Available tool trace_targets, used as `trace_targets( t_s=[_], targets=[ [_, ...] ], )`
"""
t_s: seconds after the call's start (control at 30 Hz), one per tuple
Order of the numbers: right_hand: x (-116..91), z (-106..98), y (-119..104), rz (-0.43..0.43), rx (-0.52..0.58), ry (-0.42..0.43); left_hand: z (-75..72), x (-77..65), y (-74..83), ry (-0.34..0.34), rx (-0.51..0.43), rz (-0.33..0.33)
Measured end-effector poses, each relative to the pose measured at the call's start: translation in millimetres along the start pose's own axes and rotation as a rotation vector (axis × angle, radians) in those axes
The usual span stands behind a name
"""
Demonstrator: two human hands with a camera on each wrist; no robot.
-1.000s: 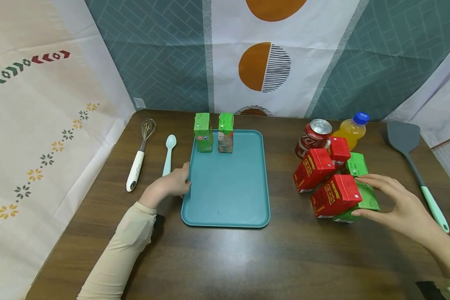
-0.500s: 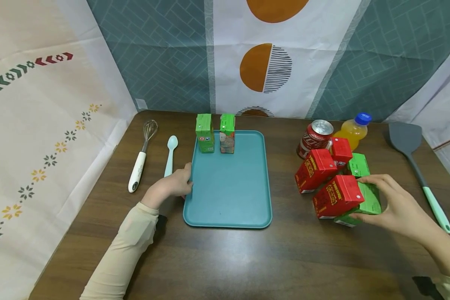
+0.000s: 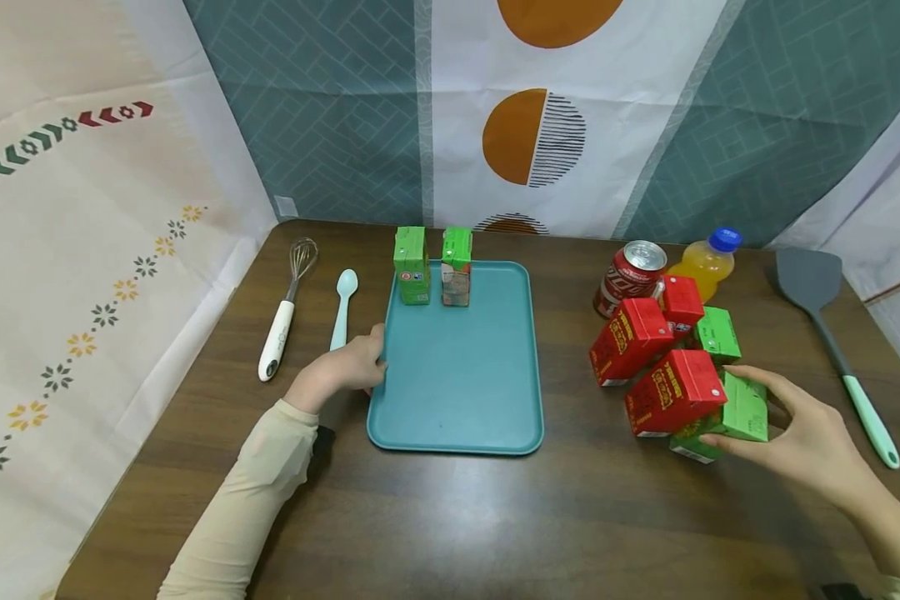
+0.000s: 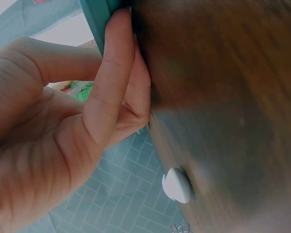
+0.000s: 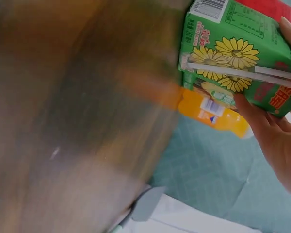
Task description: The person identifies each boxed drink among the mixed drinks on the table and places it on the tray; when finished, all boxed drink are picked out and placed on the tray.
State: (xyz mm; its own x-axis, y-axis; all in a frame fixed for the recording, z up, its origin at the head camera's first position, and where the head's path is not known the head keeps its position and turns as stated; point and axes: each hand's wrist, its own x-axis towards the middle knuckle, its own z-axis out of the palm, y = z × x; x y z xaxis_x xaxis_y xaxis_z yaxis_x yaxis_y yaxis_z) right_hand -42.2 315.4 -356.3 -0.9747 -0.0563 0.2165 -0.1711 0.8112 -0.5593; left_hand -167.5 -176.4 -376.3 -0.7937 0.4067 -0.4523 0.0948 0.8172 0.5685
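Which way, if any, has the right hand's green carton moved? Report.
Yes; the green carton shifted down-right in the head view, judged against the can.

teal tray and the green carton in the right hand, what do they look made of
Teal tray: probably plastic, satin, with even colour and soft sheen; painted metal possible. Green drink carton: likely coated paperboard, slightly glossy, with printed panels and crisp folded edges.

Left arm point(image 3: 232, 508), cream-sleeved to the wrist, angles in from the near side, closer to the worktop's point(image 3: 457, 533) left edge; left hand point(image 3: 352, 364) gripping, fingers bent. Right wrist point(image 3: 873, 504) bare, nearer the right edge; right hand point(image 3: 813, 437) pinching, thumb opposite fingers.
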Motion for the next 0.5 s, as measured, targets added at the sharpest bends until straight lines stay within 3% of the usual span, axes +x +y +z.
trace_targets(
  t_s=[0.3, 0.5],
  targets=[
    [-19.9, -14.6, -14.3, -0.038, 0.018, 0.143, 1.8, 1.8, -0.2, -0.011, -0.016, 0.005],
    [-30.5, -31.6, -27.5, -0.191, 0.072, 0.257, 0.6, 1.5, 0.3, -0.012, -0.011, -0.004]
  ],
)
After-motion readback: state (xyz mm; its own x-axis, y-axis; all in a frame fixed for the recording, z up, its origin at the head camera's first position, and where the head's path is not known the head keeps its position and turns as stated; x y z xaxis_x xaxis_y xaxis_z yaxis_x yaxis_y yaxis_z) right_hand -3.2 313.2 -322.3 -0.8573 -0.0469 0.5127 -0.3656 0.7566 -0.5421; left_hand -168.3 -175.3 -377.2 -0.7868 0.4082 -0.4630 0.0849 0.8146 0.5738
